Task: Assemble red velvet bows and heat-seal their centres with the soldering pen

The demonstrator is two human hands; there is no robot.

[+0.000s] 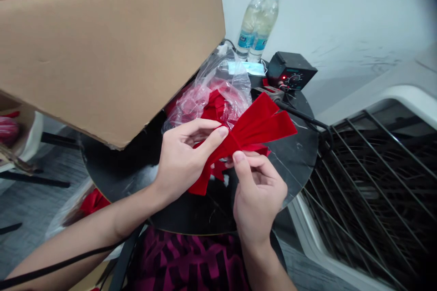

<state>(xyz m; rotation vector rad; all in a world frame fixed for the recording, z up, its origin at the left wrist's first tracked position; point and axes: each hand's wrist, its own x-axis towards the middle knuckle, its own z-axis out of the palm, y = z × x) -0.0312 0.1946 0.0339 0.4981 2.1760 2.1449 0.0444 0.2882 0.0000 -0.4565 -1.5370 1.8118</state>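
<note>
A red velvet bow [257, 120] with flat ribbon tails is held up over the round black table. My left hand [191, 154] pinches its gathered middle from the left, thumb on top. From the lower right, my right hand [257, 184] grips the edge of the same middle between thumb and forefinger. One tail hangs down at the lower left, and two broad ends fan out to the upper right. Just behind the hands lies a clear plastic bag [201, 93] with more red fabric pieces in it. Some red fabric under the bow is partly hidden by my fingers.
A large cardboard box [112, 54] overhangs the table [218, 211] at the left. Two water bottles [254, 27], a blue face mask [251, 69] and a black control box [292, 72] with a lit red light stand at the back. A grilled heater or fan [372, 191] is at right.
</note>
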